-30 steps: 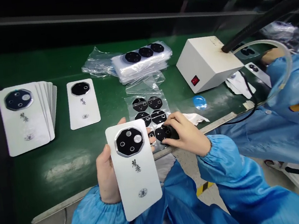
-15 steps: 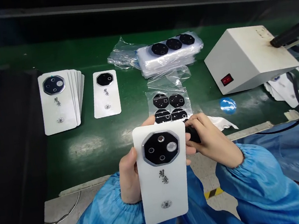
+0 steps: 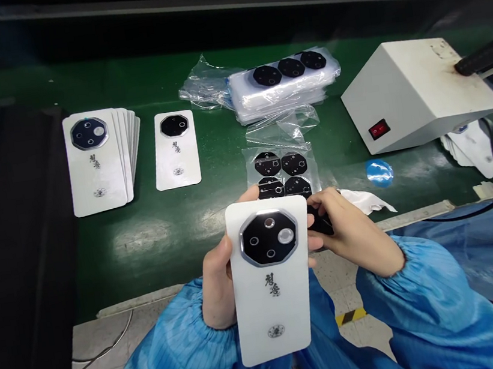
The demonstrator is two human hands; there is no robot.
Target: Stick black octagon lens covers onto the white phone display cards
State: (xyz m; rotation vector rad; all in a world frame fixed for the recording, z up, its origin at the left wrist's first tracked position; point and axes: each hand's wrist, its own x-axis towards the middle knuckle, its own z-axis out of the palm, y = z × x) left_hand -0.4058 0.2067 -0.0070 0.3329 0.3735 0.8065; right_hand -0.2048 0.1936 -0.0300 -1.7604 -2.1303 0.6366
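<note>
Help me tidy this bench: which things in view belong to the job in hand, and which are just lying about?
Apparently in the job:
White panel in the left hand
Black piece in the right hand
Clear sheet of black octagons
Stacked white panels
Lone white panel

Likely just lying about:
Blue disc
Crumpled white scrap

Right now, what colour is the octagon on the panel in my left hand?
The octagon is black, edged in silver; best seen in the head view.
</note>
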